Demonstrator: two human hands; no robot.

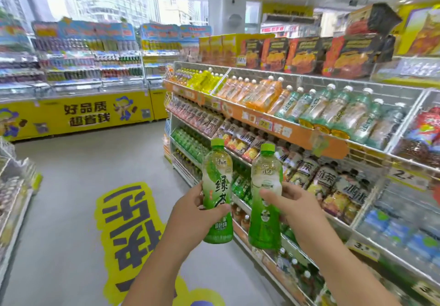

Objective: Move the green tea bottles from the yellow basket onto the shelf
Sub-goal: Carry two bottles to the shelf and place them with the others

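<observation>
Green tea bottles — one (217, 192) gripped upright by the left hand (194, 213), the other (265, 197) by the right hand (294, 207) — near the shelf (281, 129) edge, open aisle floor (71, 186) leftward.

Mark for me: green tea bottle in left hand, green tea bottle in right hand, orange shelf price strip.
left green tea bottle (217, 184): head view, on its label.
right green tea bottle (266, 220): head view, on its lower body.
orange shelf price strip (266, 120): head view, on its front face.

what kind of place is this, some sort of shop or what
Most likely a small supermarket or convenience store. Tiered shelves hold rows of bottled drinks with price tags on the rails, yellow chiller cabinets line the far wall, and each hand, left and right, holds a green tea bottle.
</observation>
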